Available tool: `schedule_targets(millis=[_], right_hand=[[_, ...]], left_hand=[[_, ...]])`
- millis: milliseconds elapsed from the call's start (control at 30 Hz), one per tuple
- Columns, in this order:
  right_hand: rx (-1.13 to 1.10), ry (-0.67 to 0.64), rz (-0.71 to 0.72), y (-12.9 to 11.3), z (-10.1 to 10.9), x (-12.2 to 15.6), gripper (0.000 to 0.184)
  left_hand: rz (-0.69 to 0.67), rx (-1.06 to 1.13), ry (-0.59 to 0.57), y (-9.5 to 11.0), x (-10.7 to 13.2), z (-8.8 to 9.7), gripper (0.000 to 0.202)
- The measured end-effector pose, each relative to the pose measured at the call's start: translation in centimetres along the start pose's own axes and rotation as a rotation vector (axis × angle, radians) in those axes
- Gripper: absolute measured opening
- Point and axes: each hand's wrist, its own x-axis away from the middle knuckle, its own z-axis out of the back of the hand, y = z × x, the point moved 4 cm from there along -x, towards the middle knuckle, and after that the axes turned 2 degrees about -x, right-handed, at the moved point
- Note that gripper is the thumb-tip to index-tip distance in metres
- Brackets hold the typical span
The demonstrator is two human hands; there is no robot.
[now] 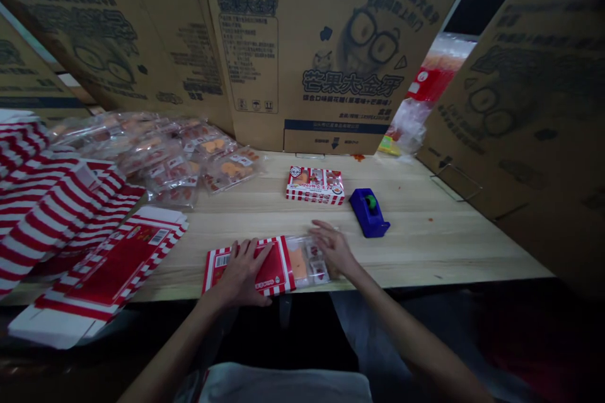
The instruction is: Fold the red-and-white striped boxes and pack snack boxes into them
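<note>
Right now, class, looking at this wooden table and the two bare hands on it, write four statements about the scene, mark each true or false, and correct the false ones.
1. The left hand rests on a flat red-and-white striped carton. True.
2. The right hand grips a blue tape dispenser. False: the right hand touches a clear plastic packet, and the blue tape dispenser stands apart.
3. A heap of clear plastic packets lies on the pale wooden table. True.
4. Brown cardboard sheets lie flat on the table. False: the brown cardboard sheets stand upright behind it.
</note>
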Motion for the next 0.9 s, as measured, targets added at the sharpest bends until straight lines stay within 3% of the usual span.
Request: schedule_targets(millis=[100,200,267,333,400,467,533,667,733,800,900], right_hand=[[0.024,0.262,-0.244,2.7,4.9,2.9,0.05],[0.055,0.273,-0.403,3.5,6.2,5.8,0.06],[0.009,0.194,-0.425,2.3,3.7,6.7,0.061],[-0.121,0.071,-0.39,0.1,-0.7,6.8,0.058],[-0.256,-0.078,-0.26,-2.6,-5.3,6.1,0.056],[-0.365,-0.111,-0.194,-4.7,-8.1,5.3,0.057],[-0.439,-0.024,-0.186,-5.8,-8.7,4.7,0.054],[-0.445,0.385,-0.131,-7.1,-6.1,5.3,0.038],[-0.548,0.397,-0.152,-7.5,-5.9,5.9,0.04],[-0.665,0.366,-0.236,-7.3,-6.2,6.4,0.042],[-0.759,0.401,-0.351,-6.3,-5.8,7.1,0.039]], left_hand=[[-0.008,0.019,0.012,-0.1,0.1,-0.3,0.117],[-0.013,0.022,0.03,-0.1,-0.1,-0.5,0.118],[-0.01,0.022,0.039,0.0,-0.2,-0.6,0.118],[-0.012,0.012,0.052,0.3,-0.2,-0.6,0.116],[0.0,-0.009,0.069,0.3,0.0,-0.4,0.114],[0.039,-0.022,0.092,0.1,0.5,0.1,0.111],[0.134,-0.017,0.145,-0.3,1.2,1.0,0.107],[0.446,0.037,0.359,0.3,3.1,3.4,0.112],[0.518,0.088,0.421,1.9,3.9,3.9,0.119],[0.488,0.191,0.433,3.6,4.5,3.4,0.118],[0.397,0.484,0.443,4.9,5.0,1.4,0.094]])
